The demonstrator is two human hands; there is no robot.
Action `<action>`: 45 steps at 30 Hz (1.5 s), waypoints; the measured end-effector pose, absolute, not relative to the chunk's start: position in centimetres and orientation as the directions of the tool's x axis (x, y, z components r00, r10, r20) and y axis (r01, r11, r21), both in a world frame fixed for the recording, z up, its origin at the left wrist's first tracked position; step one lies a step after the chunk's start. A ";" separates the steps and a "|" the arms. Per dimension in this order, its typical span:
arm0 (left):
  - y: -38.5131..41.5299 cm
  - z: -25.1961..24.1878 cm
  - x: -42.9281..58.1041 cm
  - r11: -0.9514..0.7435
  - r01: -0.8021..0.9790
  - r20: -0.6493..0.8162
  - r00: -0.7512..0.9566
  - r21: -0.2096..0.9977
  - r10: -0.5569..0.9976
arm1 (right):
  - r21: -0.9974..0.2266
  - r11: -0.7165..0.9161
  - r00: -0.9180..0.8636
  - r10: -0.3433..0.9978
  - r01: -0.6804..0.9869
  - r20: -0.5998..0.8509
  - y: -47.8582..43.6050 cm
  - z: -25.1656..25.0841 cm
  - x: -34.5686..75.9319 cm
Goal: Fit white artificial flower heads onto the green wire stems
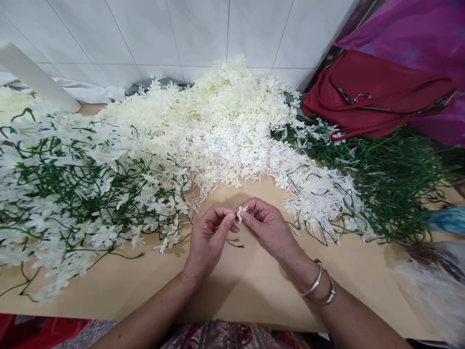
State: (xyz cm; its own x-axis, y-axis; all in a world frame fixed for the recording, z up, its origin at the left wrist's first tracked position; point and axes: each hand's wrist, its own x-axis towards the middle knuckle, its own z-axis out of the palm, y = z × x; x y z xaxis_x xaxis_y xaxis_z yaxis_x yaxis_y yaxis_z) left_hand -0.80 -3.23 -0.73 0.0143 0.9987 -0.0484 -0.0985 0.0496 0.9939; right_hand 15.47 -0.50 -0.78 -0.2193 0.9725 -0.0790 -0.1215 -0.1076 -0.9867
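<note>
Blurring: pale mass (428, 286) at right edge, unreadable.
Left hand (208, 240): fingers curled, pinching a thin green stem (235, 244), its upper part hidden.
Right hand (267, 228): fingertips closed on a small white flower (241, 211).
Flower's place: between both hands, above the table (232, 291), near the flower heap (218, 121).

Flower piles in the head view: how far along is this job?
Done: a heap of flowered stems on the left. In hand: the right hand pinches one white blossom against a thin green stem in the left hand. Left: a big mound of loose blossoms and a tangle of bare stems on the right. Likely well short of finished.
</note>
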 end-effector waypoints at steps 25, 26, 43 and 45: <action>-3.1 -0.5 -1.2 0.065 -0.082 -0.059 0.071 0.995 0.996 | -0.979 -0.106 -0.308 0.950 -0.173 -0.048 0.1 -0.8 15.9; -3.2 -0.5 -1.2 0.058 -0.073 -0.053 0.067 0.996 0.996 | -0.981 -0.104 -0.307 0.951 -0.165 -0.050 0.1 -0.8 15.9; -2.7 -1.3 -1.3 0.027 -0.008 -0.027 0.068 1.000 0.997 | -0.982 -0.128 -0.270 0.959 -0.142 -0.086 0.3 -0.7 15.2; -2.7 -1.2 -1.4 -0.007 0.012 0.006 0.058 1.000 0.998 | -0.988 -0.098 -0.262 0.963 -0.121 -0.063 0.1 -0.3 15.2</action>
